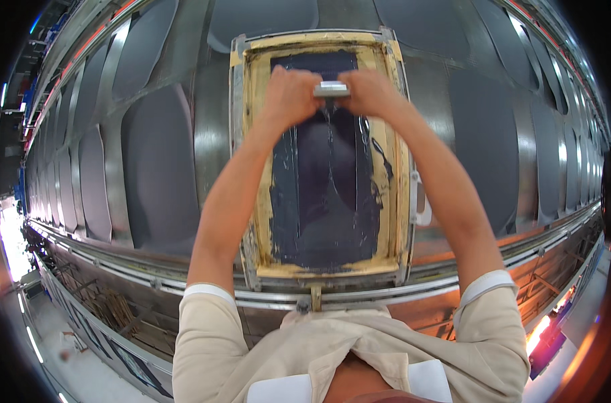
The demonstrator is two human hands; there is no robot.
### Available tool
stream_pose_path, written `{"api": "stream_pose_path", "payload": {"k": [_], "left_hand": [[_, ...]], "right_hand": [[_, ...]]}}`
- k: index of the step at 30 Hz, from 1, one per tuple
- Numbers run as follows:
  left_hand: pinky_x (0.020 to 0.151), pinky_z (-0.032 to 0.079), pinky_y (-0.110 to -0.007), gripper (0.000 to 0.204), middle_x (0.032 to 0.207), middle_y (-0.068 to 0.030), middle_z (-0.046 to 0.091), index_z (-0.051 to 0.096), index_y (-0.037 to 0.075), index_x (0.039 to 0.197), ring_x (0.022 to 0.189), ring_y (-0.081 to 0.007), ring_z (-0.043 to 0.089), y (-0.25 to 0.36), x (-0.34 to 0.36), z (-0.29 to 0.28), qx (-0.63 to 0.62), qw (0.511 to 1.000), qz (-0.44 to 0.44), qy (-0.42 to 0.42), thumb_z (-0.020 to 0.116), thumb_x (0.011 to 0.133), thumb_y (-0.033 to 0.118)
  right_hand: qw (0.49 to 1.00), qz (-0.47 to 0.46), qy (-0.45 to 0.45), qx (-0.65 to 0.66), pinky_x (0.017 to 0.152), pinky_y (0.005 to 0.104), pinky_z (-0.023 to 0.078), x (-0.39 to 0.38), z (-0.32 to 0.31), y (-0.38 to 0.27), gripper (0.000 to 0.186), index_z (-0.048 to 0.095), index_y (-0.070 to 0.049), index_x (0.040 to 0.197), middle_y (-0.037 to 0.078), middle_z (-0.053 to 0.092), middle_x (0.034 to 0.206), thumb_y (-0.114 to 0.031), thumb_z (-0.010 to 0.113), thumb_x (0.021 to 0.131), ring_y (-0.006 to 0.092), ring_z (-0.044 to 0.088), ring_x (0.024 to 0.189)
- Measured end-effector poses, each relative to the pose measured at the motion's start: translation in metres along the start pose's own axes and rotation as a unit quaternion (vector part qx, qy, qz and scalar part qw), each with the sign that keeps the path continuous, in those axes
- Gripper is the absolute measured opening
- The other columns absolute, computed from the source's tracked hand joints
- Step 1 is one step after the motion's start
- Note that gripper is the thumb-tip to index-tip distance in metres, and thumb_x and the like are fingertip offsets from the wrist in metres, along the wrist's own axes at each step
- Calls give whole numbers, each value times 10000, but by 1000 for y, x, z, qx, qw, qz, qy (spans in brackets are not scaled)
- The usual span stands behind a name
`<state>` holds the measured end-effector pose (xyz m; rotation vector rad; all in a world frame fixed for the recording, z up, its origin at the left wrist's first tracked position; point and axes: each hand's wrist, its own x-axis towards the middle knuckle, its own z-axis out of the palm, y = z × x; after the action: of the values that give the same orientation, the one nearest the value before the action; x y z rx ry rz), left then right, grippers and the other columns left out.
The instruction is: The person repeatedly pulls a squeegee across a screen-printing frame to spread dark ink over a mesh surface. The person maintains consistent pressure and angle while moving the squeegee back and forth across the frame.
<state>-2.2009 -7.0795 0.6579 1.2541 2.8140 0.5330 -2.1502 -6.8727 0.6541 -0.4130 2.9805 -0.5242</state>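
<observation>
Both arms reach forward over a screen printing frame (401,168) with tape-covered yellowish edges. My left hand (291,94) and my right hand (372,93) are closed round the two ends of a squeegee (331,89), whose pale bar shows between the fists. It stands near the far end of the frame, over the mesh (325,228). Dark ink coats the mesh, with a wet streak running down its middle toward me. The squeegee's lower edge is hidden under the hands.
The frame lies on a long metal table (211,121). Dark cut fabric panels, one to the left (158,168) and one to the right (483,148), lie in rows on it. A metal rail (366,300) runs along the near edge. An orange glow shows below the table at right.
</observation>
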Motion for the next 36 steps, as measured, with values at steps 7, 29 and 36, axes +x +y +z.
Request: {"api": "stream_pose_path", "payload": {"k": [7, 29, 36], "left_hand": [[845, 543, -449, 302, 923, -114, 765, 780, 158, 979, 931, -340, 717, -73, 117, -6, 38, 995, -65, -65, 848, 747, 340], [811, 423, -418, 191, 821, -28, 684, 716, 147, 841, 803, -258, 657, 141, -241, 29, -4, 999, -45, -5, 827, 686, 139], [840, 424, -415, 233, 928, 3, 690, 718, 161, 902, 918, -232, 636, 172, -281, 26, 7, 998, -43, 41, 816, 691, 159]], "right_hand": [[998, -28, -6, 54, 818, 478, 553, 129, -10, 77, 299, 751, -94, 1021, 170, 751, 925, -277, 819, 794, 391, 709, 901], [998, -2, -63, 14, 866, 444, 509, -222, 57, -140, 281, 665, -82, 861, 152, 726, 917, -314, 812, 803, 352, 681, 959], [960, 176, 96, 196, 1004, 435, 480, -254, 35, -73, 436, 710, -72, 1229, 160, 722, 1172, -360, 759, 905, 354, 638, 1155]]}}
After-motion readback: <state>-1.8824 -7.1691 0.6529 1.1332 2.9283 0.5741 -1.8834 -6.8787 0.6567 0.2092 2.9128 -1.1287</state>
